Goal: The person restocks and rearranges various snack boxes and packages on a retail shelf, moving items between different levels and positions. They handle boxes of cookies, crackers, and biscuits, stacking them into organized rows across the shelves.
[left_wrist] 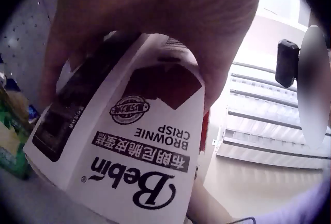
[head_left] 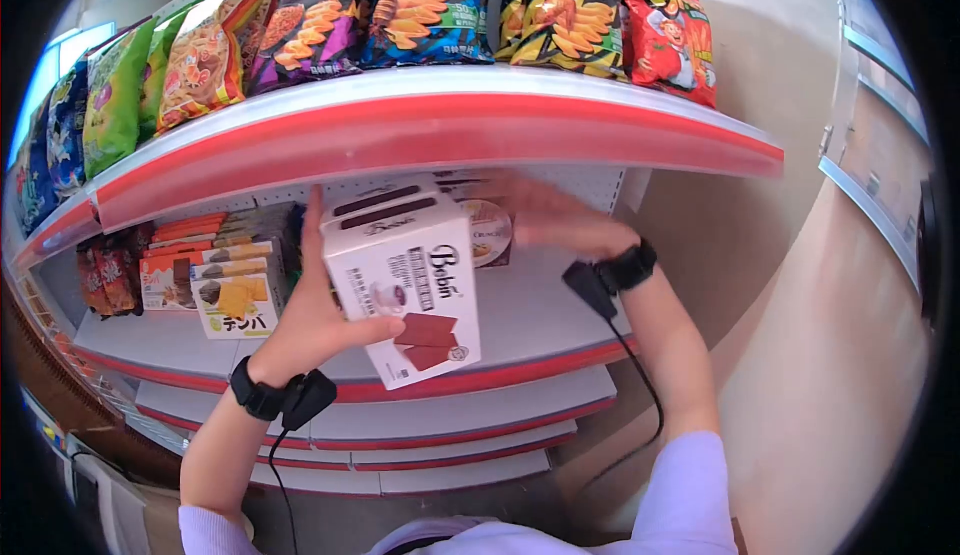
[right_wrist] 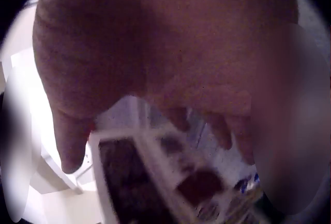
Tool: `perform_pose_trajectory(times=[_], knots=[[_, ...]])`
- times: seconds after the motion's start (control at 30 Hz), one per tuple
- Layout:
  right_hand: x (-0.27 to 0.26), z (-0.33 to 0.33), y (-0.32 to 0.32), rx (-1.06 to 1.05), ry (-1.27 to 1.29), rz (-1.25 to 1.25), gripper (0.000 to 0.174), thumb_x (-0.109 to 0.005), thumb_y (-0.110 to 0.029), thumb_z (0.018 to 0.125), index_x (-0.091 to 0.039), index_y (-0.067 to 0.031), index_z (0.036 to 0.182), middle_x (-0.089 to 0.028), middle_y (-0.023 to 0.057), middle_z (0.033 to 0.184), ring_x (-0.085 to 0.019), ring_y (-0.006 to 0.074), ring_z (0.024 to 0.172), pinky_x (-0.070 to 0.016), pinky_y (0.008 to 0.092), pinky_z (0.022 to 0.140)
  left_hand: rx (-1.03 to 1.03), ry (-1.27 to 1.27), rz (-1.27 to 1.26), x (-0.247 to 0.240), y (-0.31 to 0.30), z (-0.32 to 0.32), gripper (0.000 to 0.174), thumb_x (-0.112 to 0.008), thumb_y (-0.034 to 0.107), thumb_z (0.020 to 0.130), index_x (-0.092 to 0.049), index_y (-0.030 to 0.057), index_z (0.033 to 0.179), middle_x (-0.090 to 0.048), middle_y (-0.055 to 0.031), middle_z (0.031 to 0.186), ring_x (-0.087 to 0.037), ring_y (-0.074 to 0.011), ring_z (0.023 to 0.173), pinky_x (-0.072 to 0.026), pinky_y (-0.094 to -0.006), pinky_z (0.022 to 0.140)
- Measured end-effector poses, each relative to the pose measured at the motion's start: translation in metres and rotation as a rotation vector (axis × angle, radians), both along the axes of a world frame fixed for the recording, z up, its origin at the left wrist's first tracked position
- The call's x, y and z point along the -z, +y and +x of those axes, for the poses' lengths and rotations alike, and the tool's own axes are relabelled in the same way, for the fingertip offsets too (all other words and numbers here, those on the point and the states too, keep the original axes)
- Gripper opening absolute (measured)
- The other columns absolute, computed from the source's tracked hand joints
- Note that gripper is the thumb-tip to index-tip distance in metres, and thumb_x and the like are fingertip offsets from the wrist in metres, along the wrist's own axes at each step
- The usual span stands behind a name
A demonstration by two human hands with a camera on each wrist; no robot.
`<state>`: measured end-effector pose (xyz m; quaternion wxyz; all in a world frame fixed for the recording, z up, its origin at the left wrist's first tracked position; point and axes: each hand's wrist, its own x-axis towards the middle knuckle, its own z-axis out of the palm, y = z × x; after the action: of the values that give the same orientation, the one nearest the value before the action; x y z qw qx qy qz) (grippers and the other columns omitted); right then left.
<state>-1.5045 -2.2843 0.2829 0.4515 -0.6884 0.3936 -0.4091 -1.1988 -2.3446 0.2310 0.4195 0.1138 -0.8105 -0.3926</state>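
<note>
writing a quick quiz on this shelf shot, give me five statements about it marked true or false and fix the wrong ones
1. The left hand holds a white Bebin box. True.
2. A red bag stands at the right end of the upper shelf. True.
3. The right hand grips the red bag. False: the right hand is below the upper shelf and grips no bag.
4. The white Bebin box has BROWNIE CRISP printed on it. True.
5. In the head view, a white-and-yellow pack stands right of the white Bebin box. False: the white-and-yellow pack is to its left.
</note>
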Motion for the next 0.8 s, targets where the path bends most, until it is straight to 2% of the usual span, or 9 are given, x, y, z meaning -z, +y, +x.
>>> perform_pose_trajectory(times=[0.03, 0.1, 0.13, 0.2, 0.23, 0.37, 0.47, 0.67, 0.8], knots=[[-0.009, -0.004, -0.014, -0.011, 0.002, -0.004, 0.1, -0.081, -0.037, 0.068, -0.026, -0.0018, 0.145, -0.043, 0.0196, 0.139, -0.041, 0.0298, 0.129, -0.0337, 0.0387, 0.107, -0.01, 0.039, 0.07, 0.002, -0.002, 0.008, 0.133, -0.084, 0.021, 0.064, 0.019, 0.0111, 0.147, -0.027, -0.0199, 0.147, -0.031, -0.0297, 0.135, -0.0278, -0.0408, 0.11], [-0.023, -0.01, -0.036, 0.397, 0.672, -0.203, 0.086, -0.084, -0.035, 0.063, -0.046, -0.0028, 0.134, -0.055, 0.0147, 0.129, -0.049, 0.0265, 0.123, -0.0353, 0.0349, 0.104, -0.028, 0.024, 0.258, 0.001, -0.003, 0.025, 0.134, -0.084, 0.022, 0.063, 0.02, 0.01, 0.147, -0.026, -0.0187, 0.147, -0.031, -0.0285, 0.135, -0.0283, -0.041, 0.11], [-0.016, -0.016, -0.056, 0.395, 0.668, -0.207, 0.086, -0.084, -0.035, 0.063, -0.046, -0.0028, 0.134, -0.055, 0.0147, 0.129, -0.049, 0.0265, 0.123, -0.0353, 0.0349, 0.104, -0.032, 0.021, 0.255, 0.001, -0.003, 0.032, 0.134, -0.084, 0.022, 0.063, 0.02, 0.01, 0.147, -0.026, -0.0187, 0.147, -0.031, -0.0285, 0.135, -0.0283, -0.041, 0.11], [0.002, -0.014, -0.093, 0.372, 1.188, -0.279, 0.084, -0.085, -0.035, 0.057, -0.052, -0.0028, 0.127, -0.059, 0.0174, 0.122, -0.053, 0.0299, 0.117, -0.0383, 0.0358, 0.1, -0.082, -0.027, 0.405, 0.001, -0.001, 0.041, 0.134, -0.084, 0.021, 0.063, 0.02, 0.0099, 0.146, -0.027, -0.0186, 0.146, -0.032, -0.0279, 0.135, -0.0284, -0.0409, 0.11], [-0.001, -0.014, -0.092, 0.357, 1.237, -0.301, 0.093, -0.08, -0.047, 0.055, -0.05, -0.0031, 0.131, -0.053, 0.0221, 0.13, -0.048, 0.0351, 0.122, -0.0361, 0.0388, 0.103, -0.082, -0.005, 0.396, -0.001, 0.003, 0.041, 0.135, -0.084, 0.022, 0.063, 0.021, 0.0103, 0.146, -0.029, -0.0185, 0.146, -0.033, -0.0277, 0.134, -0.0298, -0.0404, 0.109], [-0.015, -0.031, -0.096, 0.385, 1.369, -0.139, 0.093, -0.078, -0.048, 0.058, -0.047, -0.0053, 0.135, -0.051, 0.0212, 0.132, -0.047, 0.0352, 0.123, -0.034, 0.043, 0.106, -0.07, -0.032, 0.425, -0.002, 0.013, 0.045, 0.136, -0.084, 0.023, 0.062, 0.022, 0.0104, 0.146, -0.03, -0.0185, 0.145, -0.036, -0.0282, 0.133, -0.0322, -0.0401, 0.108], [-0.015, -0.064, -0.083, 0.441, 1.417, -0.098, 0.089, -0.082, -0.038, 0.057, -0.049, -0.0064, 0.133, -0.054, 0.0174, 0.131, -0.049, 0.0326, 0.122, -0.0362, 0.0437, 0.103, -0.085, -0.051, 0.395, 0.0, 0.017, 0.048, 0.136, -0.085, 0.024, 0.062, 0.022, 0.0113, 0.146, -0.031, -0.0188, 0.145, -0.039, -0.0288, 0.132, -0.0341, -0.0402, 0.107], [-0.039, -0.183, -0.017, 0.584, 1.18, -0.028, 0.08, -0.081, -0.031, 0.059, -0.051, -0.0045, 0.129, -0.056, 0.0164, 0.127, -0.051, 0.0319, 0.116, -0.038, 0.0422, 0.1, -0.042, -0.051, 0.428, -0.005, 0.009, 0.035, 0.136, -0.084, 0.026, 0.062, 0.022, 0.0105, 0.146, -0.031, -0.0197, 0.145, -0.036, -0.0295, 0.133, -0.0321, -0.041, 0.109], [-0.037, -0.198, 0.001, 0.676, 1.019, 0.012, 0.075, -0.08, -0.026, 0.06, -0.052, -0.0032, 0.126, -0.057, 0.0157, 0.124, -0.053, 0.0314, 0.113, -0.0392, 0.0411, 0.098, -0.047, -0.1, 0.366, 0.003, 0.0, 0.02, 0.136, -0.084, 0.027, 0.062, 0.021, 0.0108, 0.146, -0.03, -0.0199, 0.145, -0.031, -0.03, 0.136, -0.0271, -0.0418, 0.111]])
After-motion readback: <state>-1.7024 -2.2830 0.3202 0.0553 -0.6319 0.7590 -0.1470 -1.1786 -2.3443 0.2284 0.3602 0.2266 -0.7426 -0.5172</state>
